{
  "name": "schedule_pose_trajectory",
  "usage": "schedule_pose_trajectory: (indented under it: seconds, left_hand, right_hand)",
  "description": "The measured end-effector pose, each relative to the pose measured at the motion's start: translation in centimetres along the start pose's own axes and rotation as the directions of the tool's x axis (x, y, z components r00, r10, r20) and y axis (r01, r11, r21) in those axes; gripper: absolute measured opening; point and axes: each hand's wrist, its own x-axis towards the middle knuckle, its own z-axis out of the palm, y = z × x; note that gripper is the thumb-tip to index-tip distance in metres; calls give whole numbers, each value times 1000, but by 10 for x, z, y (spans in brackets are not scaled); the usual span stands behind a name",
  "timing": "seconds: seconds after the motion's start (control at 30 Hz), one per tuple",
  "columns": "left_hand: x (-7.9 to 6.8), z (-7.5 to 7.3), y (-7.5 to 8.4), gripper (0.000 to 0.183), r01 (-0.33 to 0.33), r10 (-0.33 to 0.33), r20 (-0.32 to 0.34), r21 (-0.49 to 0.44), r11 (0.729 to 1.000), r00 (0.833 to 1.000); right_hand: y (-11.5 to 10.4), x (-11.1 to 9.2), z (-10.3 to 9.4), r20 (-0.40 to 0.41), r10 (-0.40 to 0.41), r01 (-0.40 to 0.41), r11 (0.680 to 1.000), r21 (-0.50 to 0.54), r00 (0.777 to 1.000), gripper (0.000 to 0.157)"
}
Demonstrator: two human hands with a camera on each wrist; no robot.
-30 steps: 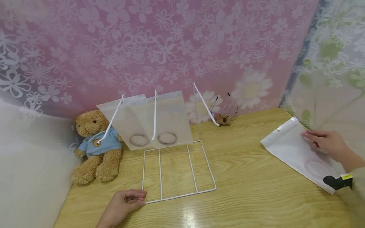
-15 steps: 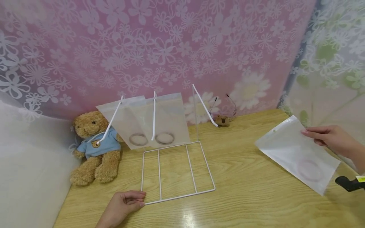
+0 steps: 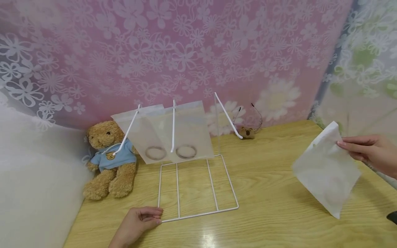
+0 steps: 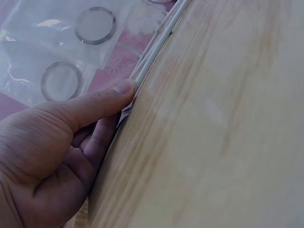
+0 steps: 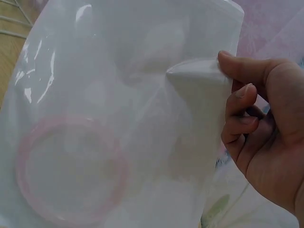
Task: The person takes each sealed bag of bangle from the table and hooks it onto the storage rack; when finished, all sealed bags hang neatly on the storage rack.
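Observation:
My right hand (image 3: 370,153) pinches the side edge of a white zip bag (image 3: 325,172) between thumb and fingers, over the right of the table. Through the film in the right wrist view shows a pink ring (image 5: 121,171). The bag's hang hole sits near its top strip. At the front left corner of a white wire display rack (image 3: 198,214), my left hand (image 3: 136,222) grips the base wire. Two similar bags, a left one (image 3: 141,136) and a middle one (image 3: 192,127), hang from the rack's left and middle hooks, each with a greyish ring inside. Nothing hangs on the right hook (image 3: 227,115).
A teddy bear (image 3: 125,155) in a blue top sits left of the rack. Behind the right hook lies a small brown animal-head piece (image 3: 247,133) with thin coiled arms. A pink flowered curtain (image 3: 155,62) closes off the back of the wooden table (image 3: 266,206).
My right hand has lifted the bag off the table's right side and tilted it more upright. My left hand keeps its grip on the rack corner.

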Motion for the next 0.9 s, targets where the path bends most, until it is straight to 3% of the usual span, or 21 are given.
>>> schedule_pose_trajectory:
  seconds: [0.03,0.1,0.13,0.2,0.27,0.33,0.4,0.47,0.53,0.63,0.77,0.9]
  left_hand:
    - [-1,0,0,39,4,-4,-1,-2,1000,1000]
    - [-2,0,1,39,7,-7,-4,0,1000,1000]
    - [-2,0,2,39,8,-8,-5,1,1000,1000]
    - [-2,0,3,40,6,-6,-6,1,1000,1000]
    - [-2,0,4,40,14,-14,-8,2,1000,1000]
    - [-1,0,5,39,10,-10,-3,-9,1000,1000]
    - [-1,0,4,40,14,-14,1,-15,1000,1000]
    - [-2,1,3,40,14,-14,6,-18,1000,1000]
    - [-2,1,3,40,18,-18,6,-17,1000,1000]
    - [-1,1,2,40,18,-18,5,-7,1000,1000]
    - [-1,1,3,40,11,-11,0,-11,1000,1000]
    - [-1,0,3,42,21,-21,-4,-18,1000,1000]
  right_hand:
    - [-4,-2,3,3,-24,24,999,32,1000,43]
    - [-10,-7,8,31,-101,94,977,192,994,44]
    - [-13,-8,10,45,-149,131,952,276,988,45]
    - [-18,-9,14,74,-255,196,872,449,964,46]
    - [-25,-10,20,74,-327,240,812,532,942,46]
    - [-33,-10,26,61,-351,270,810,521,935,43]
    - [-42,-11,34,31,-334,282,838,468,942,41]
    - [-50,-12,39,35,-346,294,843,451,938,40]
    - [-58,-12,43,62,-380,306,821,483,923,42]
    - [-69,-11,48,126,-470,321,751,577,874,46]
    - [-84,-9,59,182,-533,291,681,673,826,48]
    - [-101,-10,72,217,-569,287,663,691,793,49]
